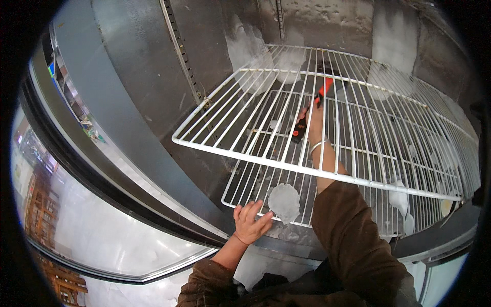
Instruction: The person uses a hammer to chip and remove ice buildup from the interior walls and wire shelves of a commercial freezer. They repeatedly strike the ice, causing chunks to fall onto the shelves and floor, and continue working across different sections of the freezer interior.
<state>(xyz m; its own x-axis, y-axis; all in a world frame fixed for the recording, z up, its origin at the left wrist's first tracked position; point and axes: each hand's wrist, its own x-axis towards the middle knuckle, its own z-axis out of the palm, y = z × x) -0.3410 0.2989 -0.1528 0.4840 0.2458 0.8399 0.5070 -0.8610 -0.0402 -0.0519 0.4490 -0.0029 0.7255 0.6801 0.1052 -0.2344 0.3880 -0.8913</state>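
Observation:
My right hand (315, 119) reaches in under the upper white wire shelf (264, 159), seen through its bars. It grips the black and orange handle of a tool (319, 100) whose red end points toward the back wall; the tool's kind cannot be told. A metal bangle (318, 146) is on that wrist. My left hand (251, 221) is at the front edge of the lower wire shelf (241, 180), fingers spread. Just right of its fingertips a rounded piece of ice (284, 202) lies on the lower shelf.
Ice patches cling to the metal cabinet's back wall (393, 50) and left rear (249, 53). More ice pieces (399, 197) lie at the right of the lower shelf. A slotted shelf rail (180, 53) runs up the left wall. The glass door (126, 230) stands open at left.

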